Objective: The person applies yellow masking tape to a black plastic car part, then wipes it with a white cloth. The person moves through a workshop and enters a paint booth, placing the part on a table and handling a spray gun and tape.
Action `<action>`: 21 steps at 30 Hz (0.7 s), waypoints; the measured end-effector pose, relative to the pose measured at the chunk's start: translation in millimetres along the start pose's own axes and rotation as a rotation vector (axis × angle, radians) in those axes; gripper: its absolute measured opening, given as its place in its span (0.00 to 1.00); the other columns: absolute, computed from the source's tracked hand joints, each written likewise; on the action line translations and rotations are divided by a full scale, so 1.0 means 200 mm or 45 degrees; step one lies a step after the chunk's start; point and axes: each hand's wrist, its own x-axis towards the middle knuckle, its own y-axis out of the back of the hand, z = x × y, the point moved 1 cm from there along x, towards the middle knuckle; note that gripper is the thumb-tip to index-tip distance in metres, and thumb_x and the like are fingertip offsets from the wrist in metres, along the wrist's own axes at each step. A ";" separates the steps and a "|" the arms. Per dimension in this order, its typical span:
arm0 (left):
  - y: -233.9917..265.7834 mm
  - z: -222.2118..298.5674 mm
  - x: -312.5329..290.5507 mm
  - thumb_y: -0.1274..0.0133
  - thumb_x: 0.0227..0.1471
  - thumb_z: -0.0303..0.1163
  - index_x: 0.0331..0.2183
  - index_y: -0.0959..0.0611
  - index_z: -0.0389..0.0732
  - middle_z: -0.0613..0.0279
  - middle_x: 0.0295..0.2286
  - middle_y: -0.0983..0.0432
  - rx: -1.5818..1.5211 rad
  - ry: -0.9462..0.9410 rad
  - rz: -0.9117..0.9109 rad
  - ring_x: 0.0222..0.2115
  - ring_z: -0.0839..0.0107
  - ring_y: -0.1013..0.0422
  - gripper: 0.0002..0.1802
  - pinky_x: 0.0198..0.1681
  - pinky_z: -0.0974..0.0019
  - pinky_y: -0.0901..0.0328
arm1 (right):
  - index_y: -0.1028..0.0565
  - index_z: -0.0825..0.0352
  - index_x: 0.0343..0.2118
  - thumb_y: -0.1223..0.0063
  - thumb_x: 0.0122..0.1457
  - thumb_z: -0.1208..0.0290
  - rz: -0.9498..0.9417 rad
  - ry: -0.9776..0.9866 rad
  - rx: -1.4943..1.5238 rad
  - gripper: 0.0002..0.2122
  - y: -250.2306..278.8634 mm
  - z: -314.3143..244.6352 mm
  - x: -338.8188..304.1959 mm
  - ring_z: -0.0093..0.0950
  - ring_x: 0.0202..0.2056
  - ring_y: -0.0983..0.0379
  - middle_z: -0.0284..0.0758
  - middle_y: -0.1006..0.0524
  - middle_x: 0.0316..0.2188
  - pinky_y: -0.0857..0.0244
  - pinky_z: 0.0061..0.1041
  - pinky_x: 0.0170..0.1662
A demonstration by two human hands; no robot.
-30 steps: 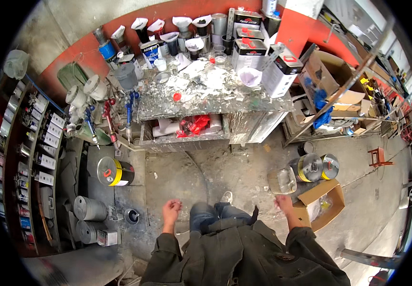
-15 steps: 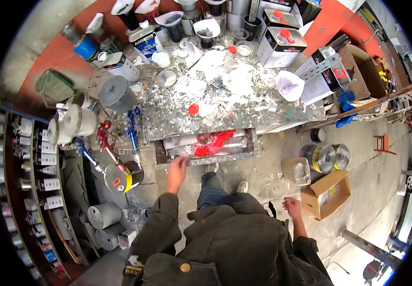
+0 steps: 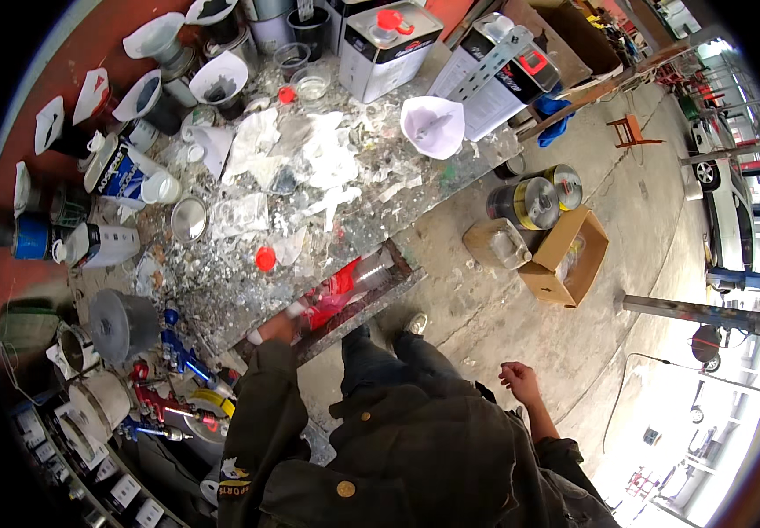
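My left hand [image 3: 278,330] reaches into the left end of the pulled-out drawer [image 3: 358,319] under the worktable. Its fingers are hidden in the drawer, so I cannot tell what they touch. Beside it lie red plastic wrapping [image 3: 338,289] and clear plastic packaging [image 3: 369,271]. My right hand [image 3: 521,382] hangs free over the floor at my right side, fingers loosely bent and apart, with nothing seen in it.
The paint-spattered worktable [image 3: 345,211] bears a red cap [image 3: 265,258], metal cans [image 3: 389,48], cups and a white paper funnel [image 3: 433,128]. Spray guns [image 3: 188,352] hang at its left. On the floor right stand a cardboard box [image 3: 566,260], a plastic jug [image 3: 496,244] and drums [image 3: 525,202].
My left hand has gone from in front of the drawer into its left end. The view has turned, so the table and drawer now slant. My right hand stays at my side.
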 end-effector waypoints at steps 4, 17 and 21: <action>0.24 0.13 -0.06 0.34 0.34 0.41 0.50 0.27 0.44 0.47 0.47 0.30 -0.307 0.053 -0.045 0.48 0.47 0.34 0.38 0.55 0.51 0.46 | 0.25 0.72 0.39 0.51 0.60 0.68 -0.060 0.052 0.044 0.11 -0.10 0.07 0.04 0.22 0.25 0.26 0.35 0.22 0.25 0.32 0.21 0.28; 0.75 0.62 -0.39 0.42 0.34 0.24 0.49 0.33 0.39 0.54 0.42 0.28 -1.379 0.057 0.005 0.45 0.60 0.30 0.35 0.48 0.63 0.36 | 0.25 0.70 0.41 0.44 0.56 0.68 -0.395 0.545 0.075 0.13 -0.45 -0.85 0.05 0.22 0.34 0.26 0.36 0.23 0.35 0.32 0.21 0.36; 0.86 0.94 -0.28 0.46 0.30 0.28 0.53 0.36 0.35 0.51 0.47 0.31 -2.363 -0.051 -0.429 0.47 0.58 0.31 0.42 0.54 0.56 0.38 | 0.30 0.69 0.49 0.42 0.55 0.68 -0.696 0.956 0.124 0.20 -0.67 -1.19 -0.03 0.21 0.41 0.29 0.35 0.30 0.48 0.34 0.22 0.43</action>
